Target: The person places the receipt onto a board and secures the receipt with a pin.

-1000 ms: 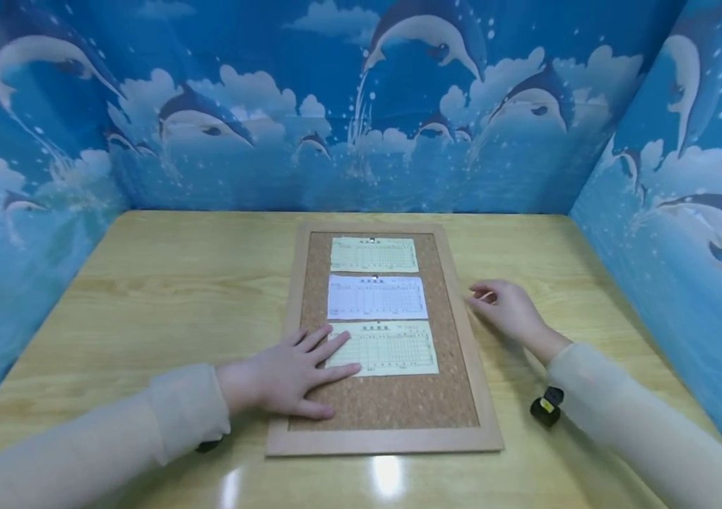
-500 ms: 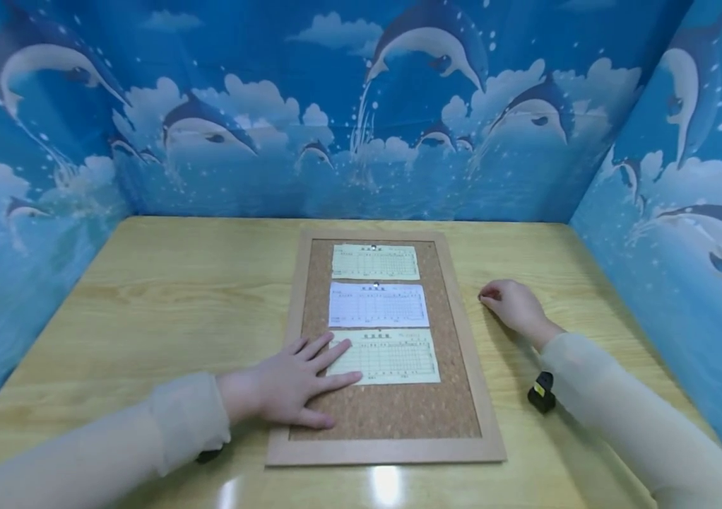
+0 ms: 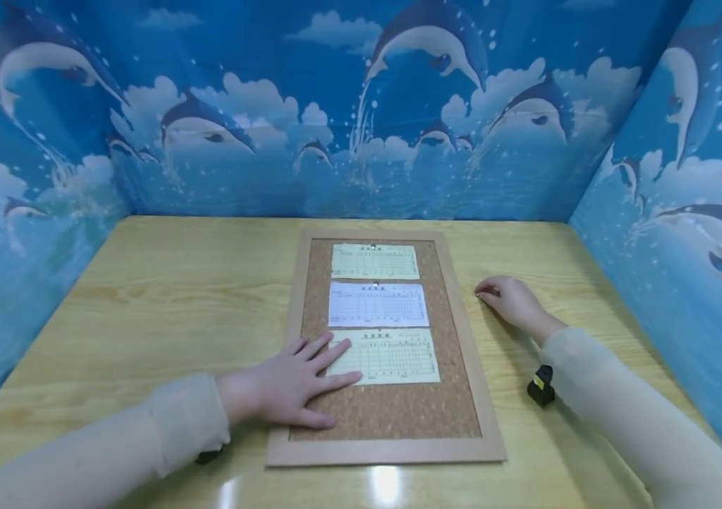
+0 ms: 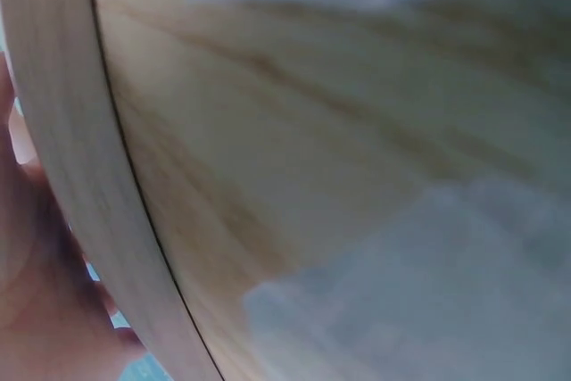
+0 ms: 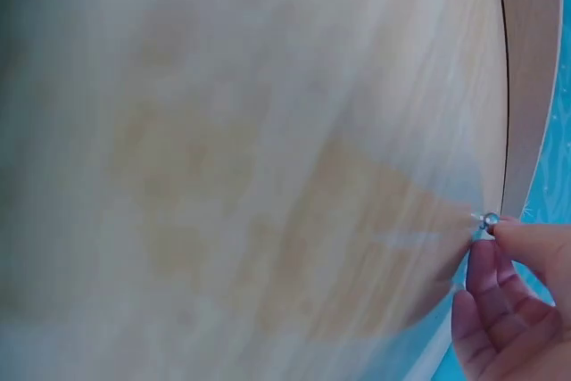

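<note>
My left hand (image 3: 294, 382) lies with spread fingers on the framed cork board (image 3: 393, 413). Its fingertips rest on the left side of the lowest pale green paper slip (image 3: 395, 357). Above that slip are a white slip (image 3: 376, 305) and another pale green slip (image 3: 375, 263), each with a small pin at its top edge. Just right of the board, my right hand (image 3: 513, 304) pinches a small shiny push pin (image 5: 488, 219) between thumb and fingertips, low over the table. The left wrist view shows part of the left hand (image 4: 45, 283) beside the board's frame.
The board lies on a light wood-grain table (image 3: 189, 283). A blue dolphin-print cloth (image 3: 259, 162) walls off the back and both sides. A black wrist device (image 3: 541, 386) hangs under the right sleeve.
My right hand has brought its thumb and fingertips together, first shifting slightly right, then slightly back left. The left hand keeps its place on the board. The head view has tilted slightly.
</note>
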The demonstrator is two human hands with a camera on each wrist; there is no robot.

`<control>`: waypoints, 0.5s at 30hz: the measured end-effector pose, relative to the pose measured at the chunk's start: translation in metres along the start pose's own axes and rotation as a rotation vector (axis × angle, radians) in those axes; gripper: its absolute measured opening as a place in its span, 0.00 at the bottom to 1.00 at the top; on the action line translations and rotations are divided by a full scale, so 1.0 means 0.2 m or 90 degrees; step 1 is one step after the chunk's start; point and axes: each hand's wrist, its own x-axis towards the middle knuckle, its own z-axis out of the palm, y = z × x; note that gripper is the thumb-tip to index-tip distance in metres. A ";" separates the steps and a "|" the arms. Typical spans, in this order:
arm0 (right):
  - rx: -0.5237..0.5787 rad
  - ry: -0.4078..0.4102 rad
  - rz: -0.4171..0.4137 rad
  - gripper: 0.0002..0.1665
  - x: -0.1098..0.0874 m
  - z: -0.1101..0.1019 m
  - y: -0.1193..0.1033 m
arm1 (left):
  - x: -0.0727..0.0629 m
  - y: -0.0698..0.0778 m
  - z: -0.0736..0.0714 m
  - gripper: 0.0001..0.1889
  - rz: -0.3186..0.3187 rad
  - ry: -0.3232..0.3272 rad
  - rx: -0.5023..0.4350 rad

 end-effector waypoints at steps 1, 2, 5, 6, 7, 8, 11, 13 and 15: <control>-0.002 0.002 -0.010 0.08 0.00 0.00 0.00 | 0.00 0.00 0.00 0.38 -0.002 -0.001 0.000; -0.005 0.004 -0.017 0.07 0.01 0.00 0.00 | 0.00 0.00 0.00 0.38 -0.004 -0.001 -0.001; -0.013 0.001 -0.032 0.07 0.01 -0.01 0.00 | 0.00 0.00 -0.01 0.37 -0.011 -0.014 -0.005; -0.015 -0.002 -0.032 0.07 0.01 -0.01 0.00 | 0.00 0.00 -0.01 0.37 -0.012 -0.020 -0.008; -0.017 -0.004 -0.032 0.09 0.01 -0.01 0.01 | 0.00 0.00 -0.02 0.37 -0.013 -0.023 -0.009; -0.018 -0.004 -0.026 0.11 0.00 -0.02 0.00 | 0.00 0.00 -0.02 0.37 -0.014 -0.026 -0.010; -0.017 0.004 0.011 0.15 -0.01 -0.02 0.00 | 0.00 0.00 -0.02 0.37 -0.014 -0.027 -0.010; -0.011 0.009 0.044 0.16 -0.03 -0.02 -0.01 | 0.00 0.00 -0.01 0.38 -0.013 -0.026 -0.012; 0.000 0.013 0.074 0.16 -0.04 -0.02 -0.03 | 0.00 0.00 -0.01 0.38 -0.013 -0.024 -0.013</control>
